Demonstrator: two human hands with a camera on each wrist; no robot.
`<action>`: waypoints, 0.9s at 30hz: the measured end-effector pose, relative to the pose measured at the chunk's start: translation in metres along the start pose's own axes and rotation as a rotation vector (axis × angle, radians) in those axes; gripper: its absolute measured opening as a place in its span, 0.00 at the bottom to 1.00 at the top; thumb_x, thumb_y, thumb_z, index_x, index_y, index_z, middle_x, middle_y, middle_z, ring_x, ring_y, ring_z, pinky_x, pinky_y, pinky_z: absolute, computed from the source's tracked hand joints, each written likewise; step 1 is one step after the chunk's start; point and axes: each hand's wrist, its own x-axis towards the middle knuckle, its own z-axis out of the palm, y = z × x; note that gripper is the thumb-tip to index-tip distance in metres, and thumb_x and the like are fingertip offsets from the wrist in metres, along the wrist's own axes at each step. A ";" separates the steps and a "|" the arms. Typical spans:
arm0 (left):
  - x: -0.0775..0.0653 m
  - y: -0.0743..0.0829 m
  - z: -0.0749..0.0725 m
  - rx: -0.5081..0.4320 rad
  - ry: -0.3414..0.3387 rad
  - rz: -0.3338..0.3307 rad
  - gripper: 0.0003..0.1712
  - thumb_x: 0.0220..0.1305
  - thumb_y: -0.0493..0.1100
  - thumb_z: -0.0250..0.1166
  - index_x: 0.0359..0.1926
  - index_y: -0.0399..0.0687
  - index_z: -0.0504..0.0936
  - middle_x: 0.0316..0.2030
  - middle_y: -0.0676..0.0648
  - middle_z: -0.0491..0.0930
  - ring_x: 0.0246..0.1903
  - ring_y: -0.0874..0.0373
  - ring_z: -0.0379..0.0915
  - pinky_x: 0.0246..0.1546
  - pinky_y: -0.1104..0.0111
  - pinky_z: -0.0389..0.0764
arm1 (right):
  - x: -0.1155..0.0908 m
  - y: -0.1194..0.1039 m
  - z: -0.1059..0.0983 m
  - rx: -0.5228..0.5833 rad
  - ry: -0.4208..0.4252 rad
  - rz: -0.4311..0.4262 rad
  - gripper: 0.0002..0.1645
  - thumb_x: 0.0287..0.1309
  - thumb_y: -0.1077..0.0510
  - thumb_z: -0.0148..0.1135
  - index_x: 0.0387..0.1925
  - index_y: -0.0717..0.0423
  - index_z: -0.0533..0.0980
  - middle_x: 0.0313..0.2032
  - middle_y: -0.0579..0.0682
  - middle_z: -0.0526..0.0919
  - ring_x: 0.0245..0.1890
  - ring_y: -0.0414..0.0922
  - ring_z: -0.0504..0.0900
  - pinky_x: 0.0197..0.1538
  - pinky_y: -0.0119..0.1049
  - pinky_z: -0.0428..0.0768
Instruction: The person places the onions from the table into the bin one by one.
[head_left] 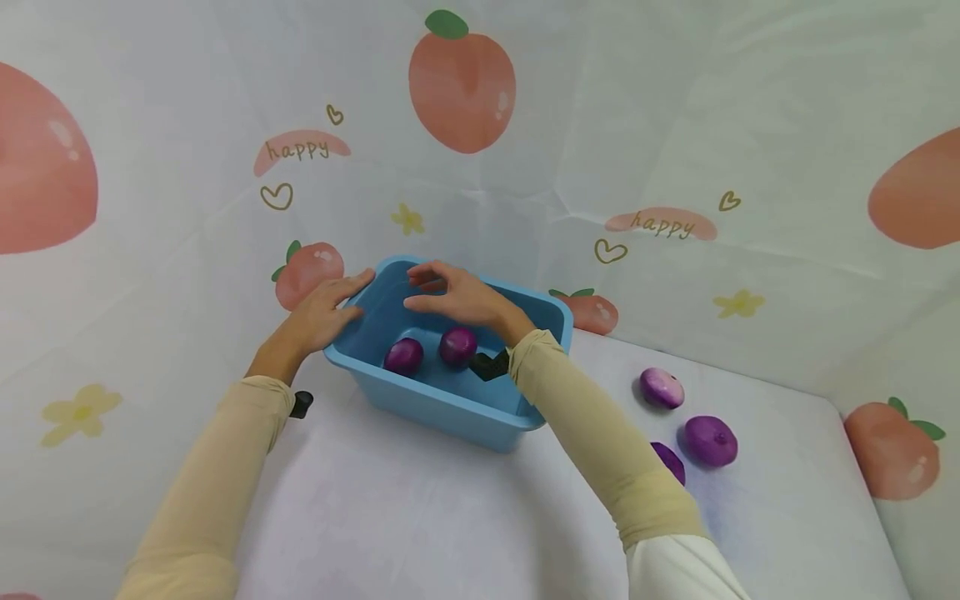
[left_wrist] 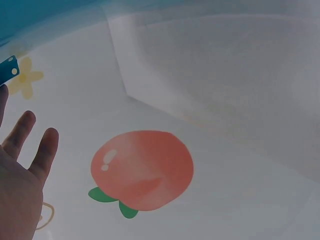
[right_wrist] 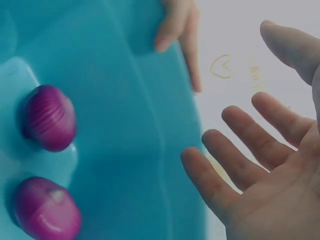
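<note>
A light blue plastic tub (head_left: pixel 435 407) stands against the back cloth with two red onions inside, the left one (head_left: pixel 403 357) and the right one (head_left: pixel 458 346). My left hand (head_left: pixel 318 317) holds the tub's left rim; in the right wrist view its thumb (right_wrist: pixel 171 30) lies inside the wall and a finger outside. In the left wrist view, two of its fingers stretch out straight and apart. My right hand (head_left: pixel 461 296) hovers over the tub, above the onions, with nothing in it. Its fingers are spread and fairly straight in the right wrist view.
To the right of the tub lie more red onions on the white cloth: a pale-topped one (head_left: pixel 662 388), a second (head_left: pixel 711 442), and a third (head_left: pixel 670 462) partly behind my right sleeve. A printed backdrop (head_left: pixel 510 208) rises close behind the tub.
</note>
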 end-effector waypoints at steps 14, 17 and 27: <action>-0.001 0.003 -0.004 -0.025 -0.009 -0.002 0.37 0.74 0.49 0.51 0.80 0.66 0.54 0.80 0.49 0.56 0.80 0.38 0.48 0.73 0.31 0.56 | -0.072 -0.006 -0.046 0.024 0.177 -0.071 0.35 0.66 0.48 0.66 0.71 0.48 0.68 0.69 0.48 0.75 0.73 0.50 0.71 0.73 0.48 0.73; -0.001 0.003 -0.006 -0.026 -0.015 -0.004 0.37 0.74 0.48 0.52 0.80 0.65 0.54 0.80 0.49 0.56 0.80 0.38 0.48 0.73 0.31 0.55 | -0.091 0.002 -0.054 0.024 0.218 -0.047 0.36 0.66 0.48 0.66 0.72 0.48 0.67 0.70 0.48 0.74 0.72 0.52 0.73 0.71 0.51 0.75; 0.000 0.005 -0.007 -0.023 -0.038 0.007 0.37 0.75 0.48 0.51 0.81 0.63 0.52 0.80 0.46 0.55 0.79 0.36 0.47 0.72 0.30 0.57 | -0.163 0.028 -0.081 -0.021 0.355 -0.001 0.36 0.66 0.52 0.66 0.72 0.53 0.66 0.70 0.54 0.73 0.68 0.59 0.76 0.68 0.56 0.77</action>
